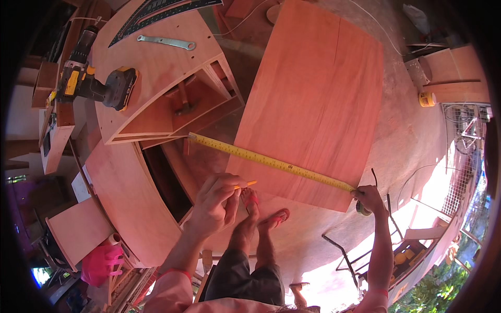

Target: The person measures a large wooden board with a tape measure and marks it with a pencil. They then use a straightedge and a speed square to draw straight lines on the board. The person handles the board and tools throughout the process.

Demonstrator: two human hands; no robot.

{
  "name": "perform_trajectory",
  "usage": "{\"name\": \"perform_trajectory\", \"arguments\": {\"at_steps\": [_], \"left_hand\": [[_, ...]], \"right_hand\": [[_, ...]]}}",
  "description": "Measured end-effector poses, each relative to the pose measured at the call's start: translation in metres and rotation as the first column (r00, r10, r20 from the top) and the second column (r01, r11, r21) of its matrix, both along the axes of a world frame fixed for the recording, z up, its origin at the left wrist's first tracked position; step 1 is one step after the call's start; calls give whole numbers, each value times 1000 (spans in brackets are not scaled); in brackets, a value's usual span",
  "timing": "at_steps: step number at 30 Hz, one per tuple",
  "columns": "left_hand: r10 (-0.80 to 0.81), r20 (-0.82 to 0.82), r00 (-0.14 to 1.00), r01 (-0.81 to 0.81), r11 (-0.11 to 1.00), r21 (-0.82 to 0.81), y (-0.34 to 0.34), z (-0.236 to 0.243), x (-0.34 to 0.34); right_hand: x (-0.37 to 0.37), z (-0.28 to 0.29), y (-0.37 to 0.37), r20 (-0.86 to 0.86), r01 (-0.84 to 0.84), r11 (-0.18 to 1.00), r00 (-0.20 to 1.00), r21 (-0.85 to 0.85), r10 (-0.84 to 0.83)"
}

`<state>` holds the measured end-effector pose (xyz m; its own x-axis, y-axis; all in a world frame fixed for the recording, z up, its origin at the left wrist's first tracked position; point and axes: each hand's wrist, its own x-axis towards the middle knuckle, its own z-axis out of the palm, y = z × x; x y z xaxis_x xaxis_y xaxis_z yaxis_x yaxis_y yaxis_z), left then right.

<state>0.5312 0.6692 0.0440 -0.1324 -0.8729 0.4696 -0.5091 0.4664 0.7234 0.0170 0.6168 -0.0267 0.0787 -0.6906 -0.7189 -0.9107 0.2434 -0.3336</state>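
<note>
A large reddish plywood panel (313, 99) lies in front of me. Across its near part stretches a yellow tape measure (276, 164), its metal end past the panel's left edge, close to the wooden cabinet. At the panel's right edge my right hand (369, 199) grips the tape's case, which is mostly hidden by the fingers. My left hand (216, 201) is closed on a yellow pencil (246, 184), held off the panel near its lower left corner with the tip pointing right.
On a wooden cabinet (162, 68) at the left rest a cordless drill (94, 83), a wrench (167, 41) and a black square ruler (151, 18). A hammer (183, 99) lies inside it. A yellow container (427, 99) stands at the right. A pink bag (102, 263) is at lower left.
</note>
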Motion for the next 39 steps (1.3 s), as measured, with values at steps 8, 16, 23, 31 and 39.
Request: {"name": "perform_trajectory", "arguments": {"at_steps": [8,16,23,31,39], "left_hand": [[-90,124,988,68,983,173,-1,-31,2],[-183,2,983,154,831,535,-11,-71,6],[21,-329,944,135,886,443,-34,-84,11],[-124,-23,992,122,902,414,-33,-104,11],[-174,60,983,161,970,181,-38,-105,9]], "right_hand": [[-10,-9,2,-82,10,1000,997,30,-7],[-11,-10,0,-63,-4,1000,998,31,6],[-7,-6,0,-51,41,998,998,52,-38],[-6,-3,-1,-41,15,999,999,37,-14],[-3,1,-3,-69,35,996,997,81,-29]]}}
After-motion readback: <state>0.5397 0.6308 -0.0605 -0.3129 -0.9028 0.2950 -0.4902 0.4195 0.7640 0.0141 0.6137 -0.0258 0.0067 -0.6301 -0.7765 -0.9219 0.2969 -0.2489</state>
